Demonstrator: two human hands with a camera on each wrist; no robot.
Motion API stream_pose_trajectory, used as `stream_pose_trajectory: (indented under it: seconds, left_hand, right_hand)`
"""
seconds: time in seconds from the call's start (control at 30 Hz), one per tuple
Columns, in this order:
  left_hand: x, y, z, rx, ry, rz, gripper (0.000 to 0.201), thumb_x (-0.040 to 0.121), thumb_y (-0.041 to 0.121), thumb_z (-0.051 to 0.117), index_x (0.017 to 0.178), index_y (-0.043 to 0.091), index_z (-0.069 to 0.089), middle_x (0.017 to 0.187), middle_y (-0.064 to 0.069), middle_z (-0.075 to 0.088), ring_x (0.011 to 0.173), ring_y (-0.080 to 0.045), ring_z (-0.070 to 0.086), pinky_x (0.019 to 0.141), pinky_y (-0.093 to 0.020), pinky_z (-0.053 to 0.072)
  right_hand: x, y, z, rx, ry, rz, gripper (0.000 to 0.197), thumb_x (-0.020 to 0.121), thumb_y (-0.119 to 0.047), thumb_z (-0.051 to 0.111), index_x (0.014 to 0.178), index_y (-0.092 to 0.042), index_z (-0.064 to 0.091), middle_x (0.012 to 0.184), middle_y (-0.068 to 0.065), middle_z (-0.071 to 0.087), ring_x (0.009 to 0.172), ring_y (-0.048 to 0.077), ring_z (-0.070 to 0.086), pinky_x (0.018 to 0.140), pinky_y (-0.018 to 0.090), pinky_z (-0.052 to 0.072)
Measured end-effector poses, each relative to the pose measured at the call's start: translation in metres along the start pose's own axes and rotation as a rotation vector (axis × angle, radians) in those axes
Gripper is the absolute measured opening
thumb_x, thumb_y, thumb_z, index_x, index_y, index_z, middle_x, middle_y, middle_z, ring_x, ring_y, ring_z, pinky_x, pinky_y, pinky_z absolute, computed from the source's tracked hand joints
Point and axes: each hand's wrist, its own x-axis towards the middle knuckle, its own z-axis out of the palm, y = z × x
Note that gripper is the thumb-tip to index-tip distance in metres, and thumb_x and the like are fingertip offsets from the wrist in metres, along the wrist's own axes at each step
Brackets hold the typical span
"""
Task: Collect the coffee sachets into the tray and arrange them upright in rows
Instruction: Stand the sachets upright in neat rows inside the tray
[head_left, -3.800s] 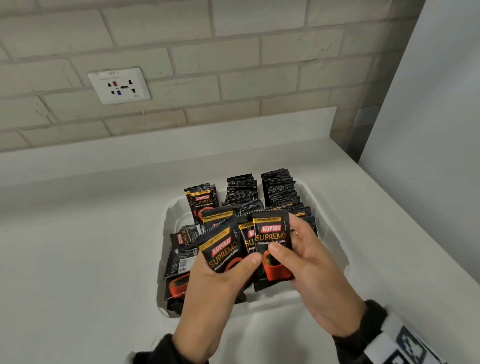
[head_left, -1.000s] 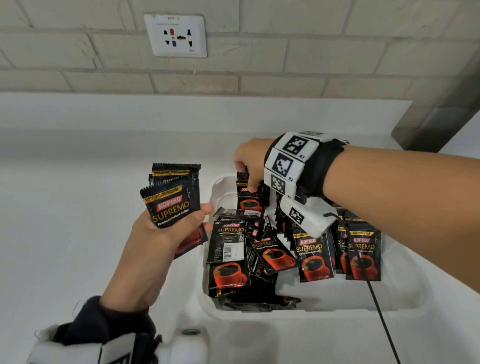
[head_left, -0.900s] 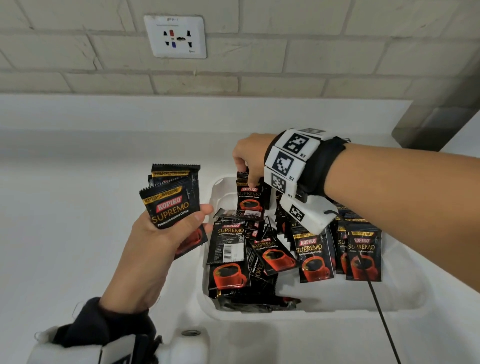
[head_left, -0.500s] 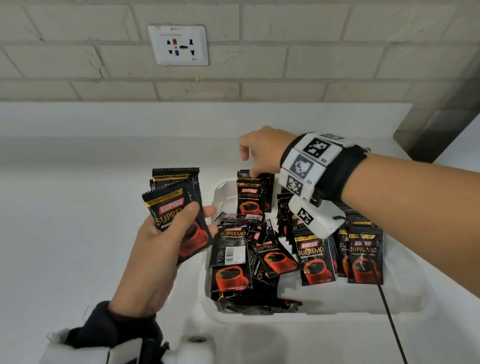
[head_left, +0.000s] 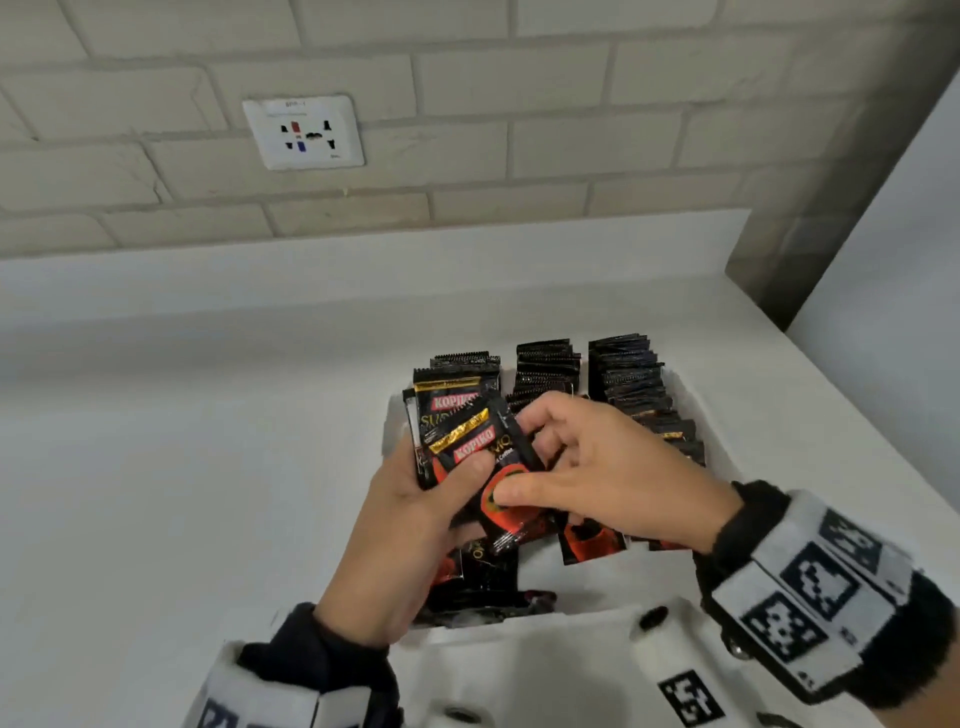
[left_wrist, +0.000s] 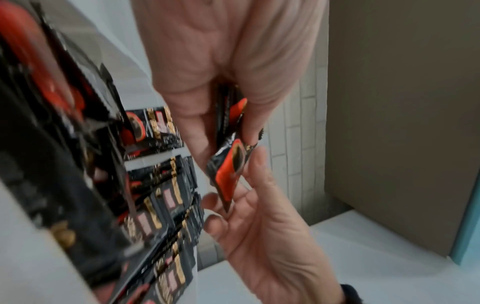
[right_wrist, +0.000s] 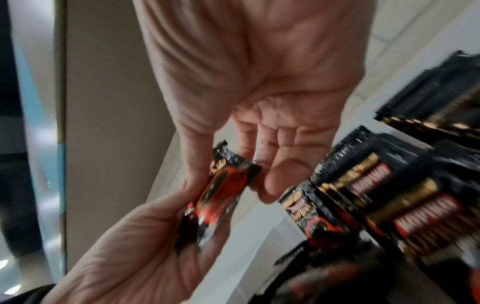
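My left hand (head_left: 441, 493) grips a small fan of black Kopiko coffee sachets (head_left: 453, 410) over the left side of the white tray (head_left: 388, 436). My right hand (head_left: 524, 462) pinches the front sachet (head_left: 511, 512) of that fan, thumb on its red cup picture. The left wrist view shows that sachet (left_wrist: 228, 170) sticking out between my left fingers (left_wrist: 197, 127) and the right hand (left_wrist: 259, 216) under it. In the right wrist view the sachet (right_wrist: 223, 189) sits between my right thumb and fingers, above the left palm (right_wrist: 130, 246). Upright rows (head_left: 545, 364) (head_left: 628, 374) fill the tray's back.
Loose sachets (head_left: 478, 577) lie flat at the tray's front left, partly under my hands. The tray stands on a white counter (head_left: 182, 493) against a brick wall with a socket (head_left: 304, 132). A grey panel (head_left: 883, 260) closes the right side.
My right hand has left the back-left row and come to the sachets in my left hand. My left hand has moved right, over the tray.
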Motion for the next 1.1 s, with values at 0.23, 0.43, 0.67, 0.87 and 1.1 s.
stream_pose_trajectory:
  seconds: [0.23,0.43,0.67,0.87,1.1]
  left_hand:
    - [-0.004,-0.008,0.018,0.012,-0.054,-0.003,0.032,0.070,0.021,0.062,0.102,0.017,0.063,0.093,-0.008,0.074,0.083,-0.021,0.071,0.061,-0.029,0.058]
    - [-0.002,-0.008,0.016,-0.111,-0.015,-0.076,0.021,0.092,0.016,0.045,0.104,0.011,0.061,0.094,-0.008,0.074,0.086,-0.022,0.071,0.064,-0.031,0.059]
    - [-0.003,-0.012,0.017,-0.030,0.023,-0.007,0.026,0.084,0.000,0.055,0.101,0.017,0.063,0.091,-0.005,0.074,0.078,-0.020,0.071,0.061,-0.030,0.058]
    - [-0.003,-0.012,0.012,-0.001,0.010,0.041,0.028,0.069,0.016,0.064,0.093,0.029,0.066,0.093,0.003,0.074,0.083,-0.016,0.071,0.060,-0.026,0.057]
    - [-0.009,-0.019,0.023,0.273,-0.029,0.160,0.035,0.078,0.005,0.071,0.105,0.025,0.061,0.096,0.005,0.073,0.090,-0.012,0.069,0.077,-0.027,0.056]
  right_hand:
    - [-0.014,0.026,0.007,0.288,0.058,0.045,0.025,0.078,-0.010,0.071,0.095,-0.021,0.057,0.079,-0.004,0.070,0.066,0.010,0.069,0.048,0.022,0.052]
    - [-0.020,0.035,0.004,0.505,0.176,0.068,0.018,0.084,-0.009,0.062,0.098,-0.019,0.060,0.085,-0.003,0.072,0.076,0.008,0.069,0.063,0.024,0.056]
    - [-0.017,0.031,0.018,0.530,0.188,0.044,0.019,0.087,-0.013,0.059,0.104,-0.023,0.057,0.098,-0.003,0.069,0.089,0.010,0.066,0.076,0.025,0.054]
    - [-0.016,0.031,0.021,0.802,0.201,0.095,0.023,0.088,-0.007,0.055,0.108,-0.018,0.058,0.100,0.004,0.068,0.087,0.020,0.064,0.065,0.026,0.051]
    - [-0.024,0.029,0.037,0.907,0.254,0.059,0.026,0.091,-0.010,0.050,0.116,-0.019,0.049,0.109,0.003,0.068,0.099,0.016,0.065,0.087,0.033,0.053]
